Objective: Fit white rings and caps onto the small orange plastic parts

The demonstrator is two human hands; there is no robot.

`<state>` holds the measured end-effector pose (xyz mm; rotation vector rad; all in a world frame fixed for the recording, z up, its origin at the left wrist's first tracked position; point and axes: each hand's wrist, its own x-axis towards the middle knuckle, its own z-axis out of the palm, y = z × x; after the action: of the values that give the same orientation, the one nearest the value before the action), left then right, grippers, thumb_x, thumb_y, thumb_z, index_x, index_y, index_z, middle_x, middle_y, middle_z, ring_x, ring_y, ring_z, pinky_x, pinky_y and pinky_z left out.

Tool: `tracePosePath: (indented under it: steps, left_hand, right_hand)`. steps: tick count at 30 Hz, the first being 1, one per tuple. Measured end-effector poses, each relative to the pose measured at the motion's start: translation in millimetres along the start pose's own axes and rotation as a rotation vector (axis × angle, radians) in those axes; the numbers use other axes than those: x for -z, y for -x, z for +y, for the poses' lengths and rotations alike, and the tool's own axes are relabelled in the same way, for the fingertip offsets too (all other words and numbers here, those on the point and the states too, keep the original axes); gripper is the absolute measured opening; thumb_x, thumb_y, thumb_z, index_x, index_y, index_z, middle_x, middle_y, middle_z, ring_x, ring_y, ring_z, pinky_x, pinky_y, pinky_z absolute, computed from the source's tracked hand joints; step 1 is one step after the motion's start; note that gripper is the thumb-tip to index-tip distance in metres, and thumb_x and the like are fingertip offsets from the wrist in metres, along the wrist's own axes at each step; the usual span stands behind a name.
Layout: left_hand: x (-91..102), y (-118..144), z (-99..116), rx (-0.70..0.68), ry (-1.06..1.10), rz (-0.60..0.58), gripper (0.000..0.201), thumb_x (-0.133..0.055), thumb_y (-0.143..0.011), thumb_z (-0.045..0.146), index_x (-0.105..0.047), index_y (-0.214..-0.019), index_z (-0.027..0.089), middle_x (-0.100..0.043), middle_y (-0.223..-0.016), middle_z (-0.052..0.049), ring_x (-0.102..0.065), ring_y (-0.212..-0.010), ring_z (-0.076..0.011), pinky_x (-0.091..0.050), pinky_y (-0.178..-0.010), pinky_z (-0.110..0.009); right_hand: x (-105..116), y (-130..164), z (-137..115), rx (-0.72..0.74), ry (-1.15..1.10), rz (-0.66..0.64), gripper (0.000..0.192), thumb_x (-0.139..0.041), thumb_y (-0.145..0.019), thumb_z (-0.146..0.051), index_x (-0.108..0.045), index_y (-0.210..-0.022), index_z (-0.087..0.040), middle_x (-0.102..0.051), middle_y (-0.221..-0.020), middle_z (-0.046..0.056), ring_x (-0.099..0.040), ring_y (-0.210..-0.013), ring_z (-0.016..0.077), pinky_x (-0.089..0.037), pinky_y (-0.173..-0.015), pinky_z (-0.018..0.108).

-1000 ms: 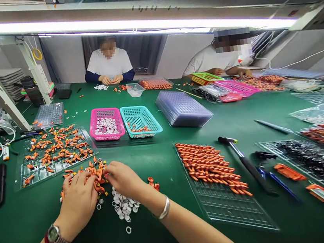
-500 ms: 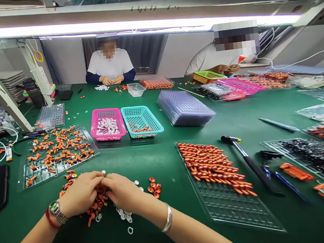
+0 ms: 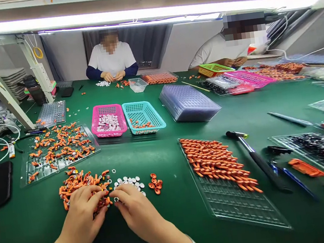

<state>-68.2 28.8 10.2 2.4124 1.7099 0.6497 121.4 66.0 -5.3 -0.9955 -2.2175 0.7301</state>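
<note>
My left hand (image 3: 83,216) rests at the near side of a heap of small orange plastic parts (image 3: 76,183), some with yellow, black and white bits. Its thumb and fingers curl around an orange part, mostly covered by the hand. Just to the right, my right hand (image 3: 142,214) pinches a small white ring (image 3: 116,199) at its fingertips. The two sets of fingertips are close together but apart. Behind the right hand lie white round caps (image 3: 130,180), partly covered by it. Several orange cups (image 3: 156,183) sit to their right.
Beyond the heap lies a clear tray of orange parts (image 3: 56,148). Pink (image 3: 94,124) and turquoise (image 3: 162,123) baskets stand behind. To the right are a stack of clear trays (image 3: 190,102), a tray of orange handles (image 3: 217,162) and a hammer (image 3: 258,161). Two people sit across.
My hands have moved apart and nearer to me, off the heap's middle. The white caps behind my right hand now show. The view has shifted slightly.
</note>
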Motion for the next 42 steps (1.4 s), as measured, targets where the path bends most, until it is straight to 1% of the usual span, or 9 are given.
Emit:
tracePosePath:
  steps: [3, 7, 12, 15, 18, 23, 27, 35, 42]
  left_hand:
    - [-1.7, 4.5, -1.7, 0.028, -0.036, -0.025, 0.026, -0.064, -0.083, 0.015, -0.069, -0.107, 0.022, -0.07, -0.113, -0.009, -0.063, -0.104, -0.0302, -0.045, -0.091, -0.048]
    - [-0.6, 14.6, -3.1, 0.022, -0.025, -0.024, 0.021, -0.061, -0.085, 0.014, -0.07, -0.099, 0.026, -0.072, -0.111, -0.005, -0.065, -0.104, -0.0274, -0.041, -0.095, -0.048]
    - [-4.5, 25.5, 4.1, 0.026, 0.09, 0.06, 0.03, -0.068, -0.082, 0.019, -0.066, -0.111, 0.027, -0.073, -0.115, -0.004, -0.065, -0.107, -0.0266, -0.041, -0.099, -0.046]
    - [-7.0, 26.7, 13.1, 0.073, 0.29, 0.059, 0.038, -0.07, -0.082, 0.017, -0.062, -0.118, 0.028, -0.075, -0.111, -0.001, -0.067, -0.1, -0.0225, -0.05, -0.089, -0.037]
    - [-7.3, 25.8, 20.4, 0.14, 0.421, 0.041, 0.032, -0.071, -0.081, 0.017, -0.066, -0.11, 0.029, -0.075, -0.105, 0.0, -0.068, -0.095, -0.0216, -0.054, -0.083, -0.033]
    - [-7.3, 26.5, 19.8, 0.183, 0.412, 0.026, 0.03, -0.063, -0.085, 0.016, -0.066, -0.112, 0.028, -0.075, -0.104, -0.003, -0.068, -0.094, -0.0235, -0.055, -0.082, -0.037]
    - [-5.1, 26.9, 20.7, 0.174, 0.347, 0.067, 0.035, -0.062, -0.085, 0.017, -0.066, -0.117, 0.03, -0.069, -0.12, -0.006, -0.063, -0.112, -0.0277, -0.051, -0.095, -0.045]
    - [0.0, 21.7, 45.7, 0.381, 0.796, 0.005, 0.022, -0.07, -0.083, 0.03, -0.074, -0.104, 0.027, -0.078, -0.096, -0.003, -0.073, -0.088, -0.0225, -0.06, -0.079, -0.029]
    - [-5.5, 26.2, 50.3, 0.475, 1.177, -0.078, 0.025, -0.076, -0.08, 0.029, -0.072, -0.104, 0.028, -0.074, -0.083, 0.0, -0.069, -0.079, -0.0165, -0.058, -0.073, -0.022]
  right_hand:
    - [-11.2, -5.8, -6.1, 0.041, 0.121, -0.063, 0.023, -0.053, -0.089, -0.002, -0.065, -0.103, -0.016, -0.07, -0.102, 0.011, -0.059, -0.09, 0.0258, -0.048, -0.079, 0.037]
    - [-13.9, -4.7, -11.2, 0.064, 0.13, -0.088, 0.016, -0.055, -0.091, -0.006, -0.066, -0.087, -0.016, -0.071, -0.084, 0.008, -0.059, -0.079, 0.0244, -0.047, -0.072, 0.036]
    - [-9.5, 17.0, -12.4, 0.033, -0.138, 0.028, 0.02, -0.055, -0.087, -0.001, -0.064, -0.094, -0.017, -0.07, -0.09, 0.007, -0.062, -0.083, 0.021, -0.05, -0.074, 0.03]
    - [-8.9, 28.9, -13.9, -0.009, -0.322, 0.114, 0.022, -0.054, -0.089, -0.003, -0.064, -0.099, -0.02, -0.07, -0.093, 0.006, -0.065, -0.086, 0.0201, -0.051, -0.077, 0.029]
    - [-8.8, 36.4, -15.0, -0.041, -0.424, 0.168, 0.02, -0.052, -0.091, -0.007, -0.064, -0.1, -0.022, -0.07, -0.092, 0.005, -0.066, -0.084, 0.0188, -0.052, -0.075, 0.028]
    - [-7.0, 44.1, -13.7, -0.088, -0.487, 0.244, 0.017, -0.053, -0.092, -0.011, -0.064, -0.1, -0.022, -0.069, -0.092, 0.006, -0.066, -0.085, 0.019, -0.053, -0.076, 0.029]
    - [-4.1, 50.0, -14.1, -0.164, -0.622, 0.241, 0.014, -0.055, -0.093, -0.017, -0.065, -0.101, -0.022, -0.067, -0.092, 0.006, -0.066, -0.084, 0.0191, -0.055, -0.075, 0.03]
    - [2.4, 59.7, -23.8, -0.27, -0.974, 0.161, 0.012, -0.063, -0.092, -0.031, -0.067, -0.099, -0.022, -0.063, -0.088, 0.005, -0.065, -0.079, 0.0175, -0.056, -0.072, 0.029]
    - [9.4, 62.9, -27.5, -0.315, -1.172, 0.14, 0.01, -0.066, -0.091, -0.03, -0.068, -0.098, -0.025, -0.06, -0.085, 0.001, -0.063, -0.077, 0.0144, -0.054, -0.075, 0.027]
